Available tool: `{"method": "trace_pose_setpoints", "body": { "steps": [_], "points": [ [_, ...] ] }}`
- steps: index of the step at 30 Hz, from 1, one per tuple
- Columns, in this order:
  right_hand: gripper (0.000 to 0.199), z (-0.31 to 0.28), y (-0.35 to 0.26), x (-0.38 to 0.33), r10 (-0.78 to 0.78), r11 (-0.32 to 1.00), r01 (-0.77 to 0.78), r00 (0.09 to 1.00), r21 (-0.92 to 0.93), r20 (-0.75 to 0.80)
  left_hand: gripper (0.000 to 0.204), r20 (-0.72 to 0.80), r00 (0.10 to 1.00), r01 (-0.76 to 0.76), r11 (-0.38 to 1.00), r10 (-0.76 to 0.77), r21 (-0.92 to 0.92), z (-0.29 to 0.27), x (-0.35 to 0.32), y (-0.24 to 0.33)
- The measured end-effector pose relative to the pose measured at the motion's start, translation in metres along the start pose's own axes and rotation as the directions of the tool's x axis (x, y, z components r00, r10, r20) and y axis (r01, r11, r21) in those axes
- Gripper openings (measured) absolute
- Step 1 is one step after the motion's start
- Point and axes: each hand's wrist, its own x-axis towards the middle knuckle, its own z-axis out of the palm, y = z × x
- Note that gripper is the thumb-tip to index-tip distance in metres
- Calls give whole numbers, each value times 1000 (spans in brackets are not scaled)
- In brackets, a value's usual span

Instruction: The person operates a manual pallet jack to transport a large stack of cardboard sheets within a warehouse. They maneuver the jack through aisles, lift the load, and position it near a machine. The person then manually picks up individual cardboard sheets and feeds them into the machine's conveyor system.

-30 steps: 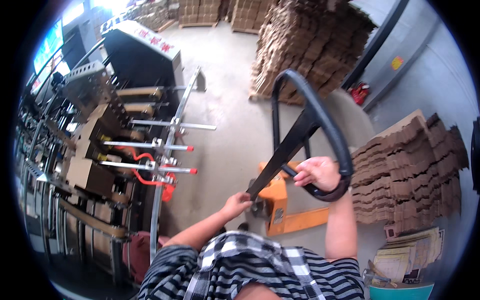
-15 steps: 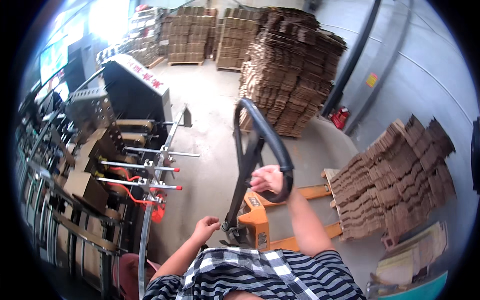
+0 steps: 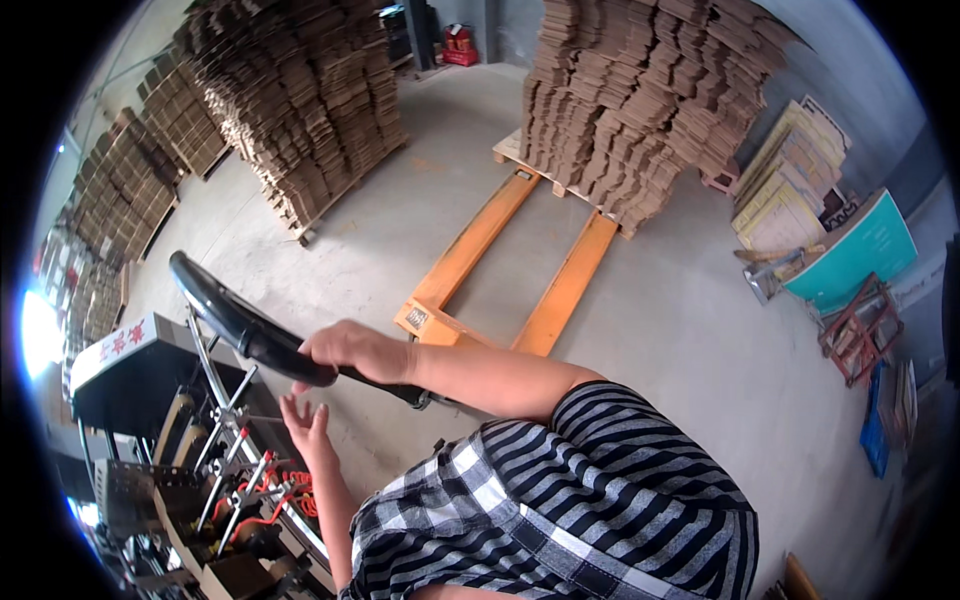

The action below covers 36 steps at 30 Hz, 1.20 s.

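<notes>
My right hand [image 3: 352,352] is closed around the black loop handle [image 3: 228,318] of an orange pallet jack [image 3: 432,318]. Just below the handle, my left hand [image 3: 306,424] is spread open and holds nothing. The jack's two orange forks [image 3: 566,288] run away from me across the concrete floor. Their tips reach under a wooden pallet [image 3: 512,152] that carries a tall stack of flattened brown cardboard [image 3: 640,110].
More pallets of stacked cardboard [image 3: 300,110] stand at the back left. A machine with metal rods and red hoses [image 3: 215,455] is close at my lower left. A teal board [image 3: 862,248], yellowish sheets [image 3: 785,185] and a red metal frame [image 3: 858,332] line the right wall.
The view has swung round, so the forks now point at the cardboard pallet ahead. My left hand has moved up near the handle and opened. My right hand stays on the handle.
</notes>
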Motion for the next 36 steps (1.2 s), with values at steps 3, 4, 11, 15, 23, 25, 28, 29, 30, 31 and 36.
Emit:
{"method": "trace_pose_setpoints", "body": {
  "steps": [3, 4, 11, 15, 23, 25, 28, 29, 30, 31, 36],
  "points": [
    [35, 15, -17, -8, -75, 910, 82, 997, -407, 32, 61, 182, 978, -104, 994, 98, 20, 9, 45, 1],
    [34, 17, -10, -6, -107, 856, 92, 994, -508, -1, 56, 269, 958, -103, 995, 97, 8, 15, 58, 1],
    [24, 8, 0, 5, -304, 720, 172, 949, -672, -84, 51, 386, 922, -18, 994, -27, 110, 63, 81, 3],
    [20, 6, -6, 8, -325, 685, 135, 936, -716, -135, 48, 407, 912, -19, 989, -43, 148, 58, 88, 11],
    [17, -9, -20, 5, -296, 745, 1, 897, -667, -328, 64, 501, 860, -32, 971, -94, 236, 83, 94, 44],
    [17, -17, -29, 3, -226, 786, -73, 890, -614, -395, 90, 538, 827, 42, 973, -162, 228, 95, 100, 51],
    [16, -28, -42, 1, -265, 780, -80, 856, -621, -444, 96, 550, 826, -6, 973, -124, 229, 102, 124, 21],
    [14, -39, -43, 3, -275, 761, -107, 840, -640, -467, 97, 551, 824, -39, 958, -129, 283, 113, 127, 25],
    [13, -48, -46, 2, -264, 781, -112, 833, -615, -487, 98, 583, 804, -17, 976, -117, 219, 125, 129, 31],
    [12, -56, -51, 1, -251, 800, -114, 828, -588, -501, 97, 582, 796, -9, 958, -166, 285, 134, 132, 37],
    [14, -87, -76, 2, -211, 872, -105, 800, -477, -561, 99, 661, 732, 61, 982, -165, 178, 169, 164, 20]
  ]
}}
